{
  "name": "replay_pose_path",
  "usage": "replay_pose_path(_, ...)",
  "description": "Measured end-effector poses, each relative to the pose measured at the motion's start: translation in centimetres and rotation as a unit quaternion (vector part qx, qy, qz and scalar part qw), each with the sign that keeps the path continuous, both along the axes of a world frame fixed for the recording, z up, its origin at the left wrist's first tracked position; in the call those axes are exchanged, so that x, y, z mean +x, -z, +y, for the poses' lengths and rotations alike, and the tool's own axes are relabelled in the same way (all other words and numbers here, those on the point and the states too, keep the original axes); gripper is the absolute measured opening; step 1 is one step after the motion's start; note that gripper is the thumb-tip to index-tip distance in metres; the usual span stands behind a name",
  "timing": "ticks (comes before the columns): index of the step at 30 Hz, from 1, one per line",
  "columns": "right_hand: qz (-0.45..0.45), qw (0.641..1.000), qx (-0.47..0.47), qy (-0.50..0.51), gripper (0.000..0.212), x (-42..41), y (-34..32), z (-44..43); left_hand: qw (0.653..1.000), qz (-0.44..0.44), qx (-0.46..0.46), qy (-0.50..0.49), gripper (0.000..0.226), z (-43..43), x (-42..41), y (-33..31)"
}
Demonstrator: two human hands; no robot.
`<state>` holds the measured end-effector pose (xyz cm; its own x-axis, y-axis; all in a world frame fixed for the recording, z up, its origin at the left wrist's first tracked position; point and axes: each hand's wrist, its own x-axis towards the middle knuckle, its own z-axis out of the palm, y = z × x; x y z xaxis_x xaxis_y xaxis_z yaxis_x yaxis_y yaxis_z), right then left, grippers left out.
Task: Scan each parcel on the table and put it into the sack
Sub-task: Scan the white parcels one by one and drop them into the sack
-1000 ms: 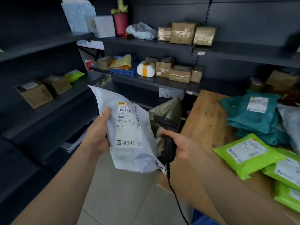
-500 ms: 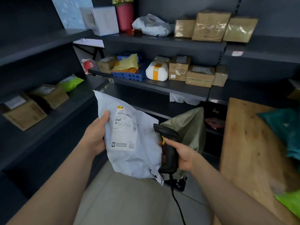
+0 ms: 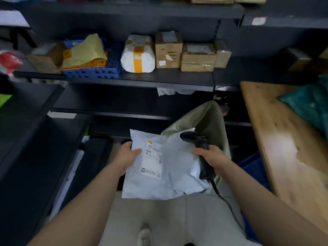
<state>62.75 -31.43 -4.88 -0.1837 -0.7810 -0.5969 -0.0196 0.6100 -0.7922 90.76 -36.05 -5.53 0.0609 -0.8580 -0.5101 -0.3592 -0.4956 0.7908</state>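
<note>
My left hand (image 3: 126,156) grips the left edge of a white poly-bag parcel (image 3: 170,173) with a printed label facing up. The parcel lies almost flat, low over the floor, and its far edge overlaps the mouth of an olive-green sack (image 3: 211,119) that stands beside the table. In my right hand (image 3: 212,156) is a black corded barcode scanner (image 3: 200,150), held at the parcel's right edge. A teal parcel (image 3: 308,105) lies on the wooden table (image 3: 276,139) at the right.
Dark shelves (image 3: 138,79) ahead hold cardboard boxes (image 3: 197,56), a white taped bundle (image 3: 137,55) and a blue crate (image 3: 92,71). A blue bin (image 3: 252,166) sits under the table. More dark shelving runs along the left. The scanner cord (image 3: 229,208) hangs to the floor.
The view has tilted down and swung left, away from the table. My left hand has lowered the parcel from upright to nearly flat, towards the sack. The scanner stayed beside it.
</note>
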Motion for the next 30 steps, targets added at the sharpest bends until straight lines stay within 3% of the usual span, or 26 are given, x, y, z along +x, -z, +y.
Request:
replay_pose_path(3, 0.042, 0.999, 0.007, 0.015, 0.012, 0.0, 1.7, -1.7, 0.999, 0.004, 0.021, 0.033, 0.011, -2.7, -1.5, 3.3)
replay_pose_path(8, 0.082, 0.996, 0.024, 0.037, 0.012, -0.4, 5.3, -4.5, 0.996, 0.029, 0.048, 0.067, 0.021, -6.8, -4.5, 8.6)
replay_pose_path(11, 0.097, 0.993, 0.051, 0.044, 0.025, -0.8, 7.8, -6.5, 0.995, 0.032, 0.068, 0.072, 0.017, -8.7, -5.9, 11.7)
replay_pose_path(17, 0.109, 0.99, 0.078, 0.035, 0.01, -1.8, 13.6, -9.9, 0.991, 0.023, 0.092, 0.09, 0.015, -12.4, -7.8, 18.8)
replay_pose_path(22, 0.13, 0.985, 0.109, 0.046, 0.013, -1.7, 18.4, -11.7, 0.983, 0.013, 0.15, 0.102, 0.03, -14.9, -7.9, 25.1)
replay_pose_path(30, 0.137, 0.978, 0.139, 0.076, 0.016, -1.8, 23.5, -12.9, 0.96, 0.13, 0.227, 0.099, 0.027, -17.3, -9.1, 32.3)
